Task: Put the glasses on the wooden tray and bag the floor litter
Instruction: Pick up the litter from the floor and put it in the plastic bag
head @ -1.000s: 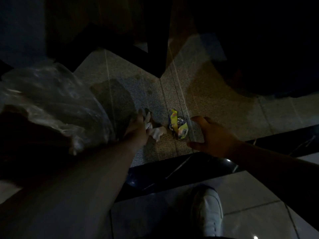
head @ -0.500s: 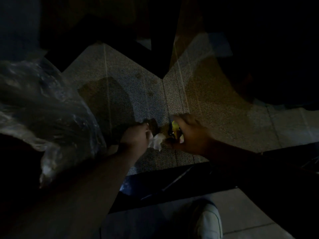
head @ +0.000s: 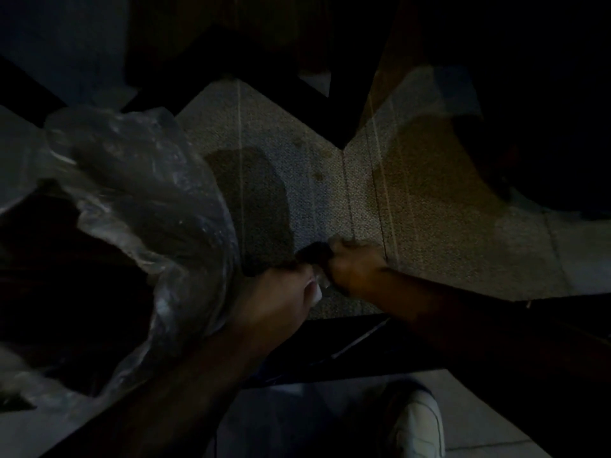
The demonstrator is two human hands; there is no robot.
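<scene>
The scene is very dark. My left hand (head: pixel 281 299) grips the edge of a clear plastic bag (head: pixel 148 200), which billows out to the left. A scrap of white paper (head: pixel 316 292) shows at its fingertips. My right hand (head: pixel 355 266) is a closed fist just right of it, low over the speckled floor (head: pixel 330 193). The yellow wrapper is hidden inside that fist. The two hands almost touch. No glasses or wooden tray are in view.
Dark furniture legs (head: pixel 347 104) stand behind the hands and a dark round mass (head: pixel 545 143) lies at the right. A black floor strip (head: pixel 347 345) runs below the hands. My white shoe (head: pixel 416 428) is at the bottom.
My right hand reached left, closed over the yellow wrapper and drew up against my left hand. The white paper and wrapper no longer lie on the floor. The bag swung upward.
</scene>
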